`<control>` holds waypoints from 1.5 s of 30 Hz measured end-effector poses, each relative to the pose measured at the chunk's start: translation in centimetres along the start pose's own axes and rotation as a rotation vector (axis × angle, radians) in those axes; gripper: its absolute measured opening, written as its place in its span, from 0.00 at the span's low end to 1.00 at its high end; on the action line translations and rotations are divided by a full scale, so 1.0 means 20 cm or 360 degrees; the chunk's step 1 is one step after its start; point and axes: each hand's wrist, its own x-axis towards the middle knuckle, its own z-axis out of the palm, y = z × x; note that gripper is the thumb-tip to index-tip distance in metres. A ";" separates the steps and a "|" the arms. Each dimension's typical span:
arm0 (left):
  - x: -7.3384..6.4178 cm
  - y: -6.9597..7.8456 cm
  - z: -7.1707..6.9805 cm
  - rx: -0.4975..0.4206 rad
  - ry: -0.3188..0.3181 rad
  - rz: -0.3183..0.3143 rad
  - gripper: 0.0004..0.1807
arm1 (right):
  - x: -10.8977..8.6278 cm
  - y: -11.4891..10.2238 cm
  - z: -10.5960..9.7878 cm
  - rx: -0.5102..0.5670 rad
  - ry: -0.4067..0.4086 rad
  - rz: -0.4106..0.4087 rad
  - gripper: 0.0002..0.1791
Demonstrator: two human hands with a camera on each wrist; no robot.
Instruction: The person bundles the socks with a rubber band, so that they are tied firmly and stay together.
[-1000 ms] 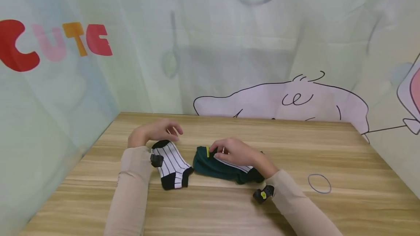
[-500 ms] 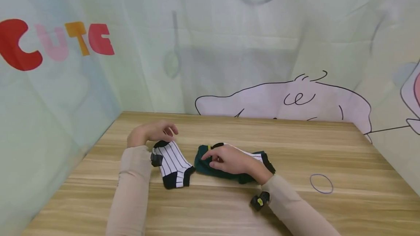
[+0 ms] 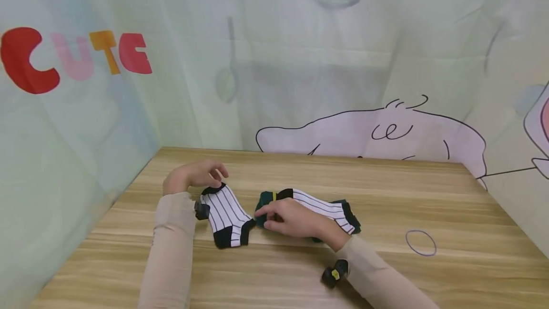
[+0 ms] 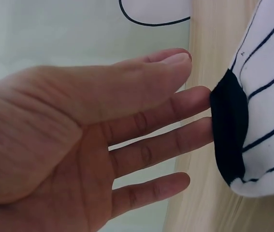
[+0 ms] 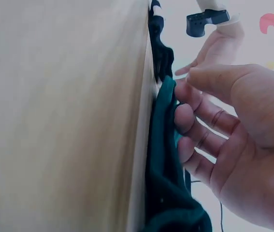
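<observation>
A white ankle sock [image 3: 225, 208] with dark stripes and black toe, heel and cuff lies on the left. My left hand [image 3: 193, 176] is at its black toe end, and in the left wrist view the loose fingers come up to the toe [image 4: 229, 130] without gripping it. To the right, a dark green sock [image 3: 263, 199] with a yellow stripe lies flat under a second striped sock [image 3: 315, 203]. Over the front of this pair is my right hand [image 3: 296, 218]. Its loosely bent fingertips touch the green fabric [image 5: 163, 159] in the right wrist view.
Everything lies on a wood-grain table [image 3: 386, 194]. A thin blue oval ring [image 3: 421, 243] is on the right. A printed curtain [image 3: 300, 61] borders the table's back and sides.
My right hand has slid left and toward the front edge, so more of the upper striped sock shows. The left hand has drawn slightly left. Both socks groups stay almost in place.
</observation>
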 end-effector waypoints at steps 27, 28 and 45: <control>0.03 0.08 0.04 -0.0018 -0.0228 -0.0224 0.15 | 0.00 -0.06 0.08 -0.0031 -0.0065 0.0218 0.07; 0.03 0.08 0.05 -0.0035 -0.0237 -0.0244 0.15 | 0.00 -0.06 0.08 -0.0046 -0.0079 0.0223 0.08; 0.05 0.06 0.07 -0.0121 -0.0312 -0.0239 0.17 | -0.01 -0.08 0.08 -0.0212 -0.0237 0.0244 0.08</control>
